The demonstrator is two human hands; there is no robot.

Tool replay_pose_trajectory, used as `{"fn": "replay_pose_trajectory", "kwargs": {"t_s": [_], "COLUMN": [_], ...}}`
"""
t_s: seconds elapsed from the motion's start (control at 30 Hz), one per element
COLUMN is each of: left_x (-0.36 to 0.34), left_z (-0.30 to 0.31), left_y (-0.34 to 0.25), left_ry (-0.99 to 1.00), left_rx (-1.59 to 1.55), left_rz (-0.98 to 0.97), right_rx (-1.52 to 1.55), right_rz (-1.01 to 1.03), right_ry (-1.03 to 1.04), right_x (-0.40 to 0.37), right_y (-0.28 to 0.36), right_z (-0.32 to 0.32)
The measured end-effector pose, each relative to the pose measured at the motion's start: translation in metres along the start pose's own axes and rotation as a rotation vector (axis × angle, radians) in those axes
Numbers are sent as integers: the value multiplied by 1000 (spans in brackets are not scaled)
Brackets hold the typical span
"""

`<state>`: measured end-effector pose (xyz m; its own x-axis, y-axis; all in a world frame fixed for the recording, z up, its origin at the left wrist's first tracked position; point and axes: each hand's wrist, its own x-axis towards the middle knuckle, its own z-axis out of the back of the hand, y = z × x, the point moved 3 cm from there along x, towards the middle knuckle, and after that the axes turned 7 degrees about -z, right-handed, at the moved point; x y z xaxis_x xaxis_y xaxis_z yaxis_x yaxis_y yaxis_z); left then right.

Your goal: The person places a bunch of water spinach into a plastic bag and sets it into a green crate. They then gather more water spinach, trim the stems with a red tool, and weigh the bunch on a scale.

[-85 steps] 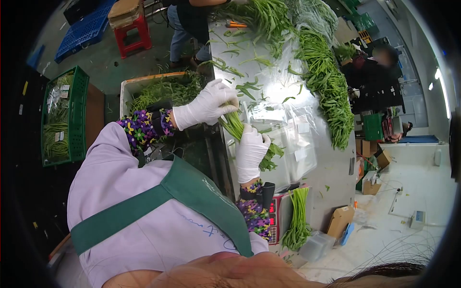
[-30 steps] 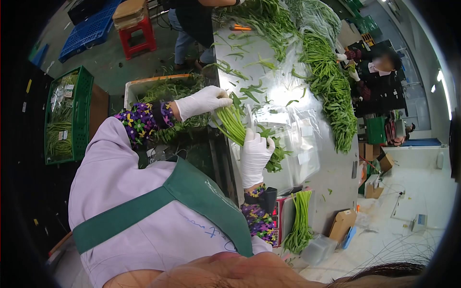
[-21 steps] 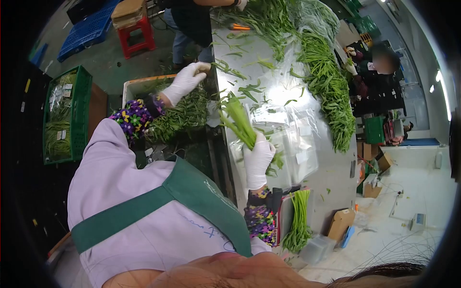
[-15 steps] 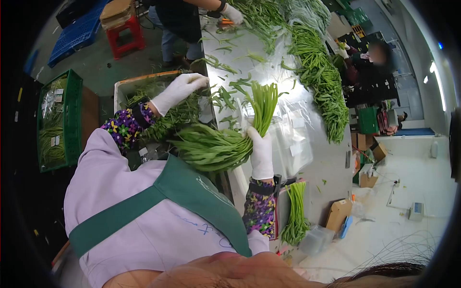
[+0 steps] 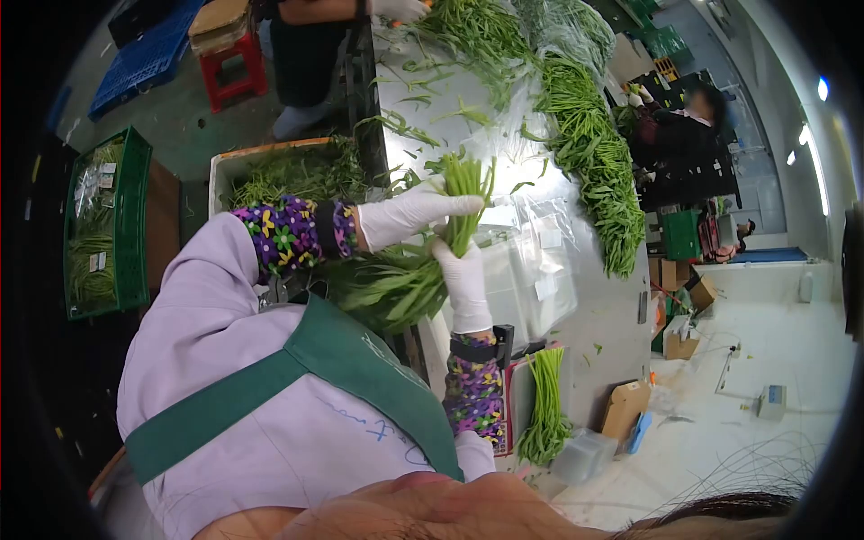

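Head view: the white-gloved right hand (image 5: 463,283) is clenched round the middle of a bunch of long green leafy stems (image 5: 396,286), held over the near edge of the steel desk (image 5: 612,315). The white-gloved left hand (image 5: 409,213) closes on its upper stalks. Clear plastic bags (image 5: 531,270) lie just beyond.

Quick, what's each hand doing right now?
Left hand: fingers laid across the bunch of greens; grip cannot be told.
Right hand: closed around the bunch of greens.
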<state>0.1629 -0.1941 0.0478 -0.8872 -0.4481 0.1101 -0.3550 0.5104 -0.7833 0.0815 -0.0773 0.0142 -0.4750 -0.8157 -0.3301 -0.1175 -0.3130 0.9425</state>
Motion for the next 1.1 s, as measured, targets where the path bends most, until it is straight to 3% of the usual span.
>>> {"fn": "replay_pose_trajectory", "kwargs": {"t_s": [0.03, 0.1, 0.2, 0.33, 0.37, 0.4, 0.47, 0.5, 0.63, 0.67, 0.7, 0.73, 0.77, 0.8, 0.83, 0.9, 0.97, 1.03, 1.07, 1.1], "left_x": [5, 9, 10, 3, 2, 1, -7, -13, -25, -17, -16, -31, -31, -33, -35, -29, -13, -9, -5, 0], "left_z": [-8, -10, -6, -2, 0, 1, 0, -5, -17, -2, -16, -17, -20, -19, -20, -18, 2, 3, 5, 5], "left_y": [5, 12, 11, 9, 7, 9, 20, 21, 29, 51, 32, 21, 16, 15, 13, 14, 27, 12, 3, -3], "left_ry": [-155, -223, -138, -89, -86, -2, 121, 130, 358, 495, 626, 355, 342, 297, 252, 216, 141, 14, -96, -199], "left_rx": [-56, 45, 99, -19, -15, 81, 258, 256, 300, 427, 551, 476, 474, 379, 284, 305, 364, 222, 247, 275], "left_rz": [-98, -18, -50, -49, -48, 24, 94, 107, 244, 63, -125, 139, 137, 207, 275, 228, 8, 6, -95, -188], "right_rx": [-103, -221, -372, -580, -625, -669, -443, -437, -1044, -1198, -1198, -926, -654, -656, -655, -963, -1043, -35, -260, -265], "right_rz": [86, 23, 281, 361, 242, 123, 335, 326, 492, 535, 538, 402, 261, 571, 567, 586, 671, 407, 433, 431], "right_ry": [-54, -38, 49, 136, 186, 237, 9, -2, 253, 325, 325, 319, 314, 195, 205, 166, 105, -129, -230, -216], "right_x": [6, 2, -4, -17, -19, -23, -37, -33, 2, 4, -1, -6, -9, -3, -2, -2, -14, -23, -22, -18], "right_y": [-13, -13, -12, 15, 30, 46, 101, 97, 61, 57, 70, 89, 100, 116, 110, 92, 79, 78, 67, 46], "right_z": [0, -2, 1, 19, 31, 41, 53, 51, 10, 4, 2, 9, 18, 30, 23, -5, -16, 10, 15, 12]}}
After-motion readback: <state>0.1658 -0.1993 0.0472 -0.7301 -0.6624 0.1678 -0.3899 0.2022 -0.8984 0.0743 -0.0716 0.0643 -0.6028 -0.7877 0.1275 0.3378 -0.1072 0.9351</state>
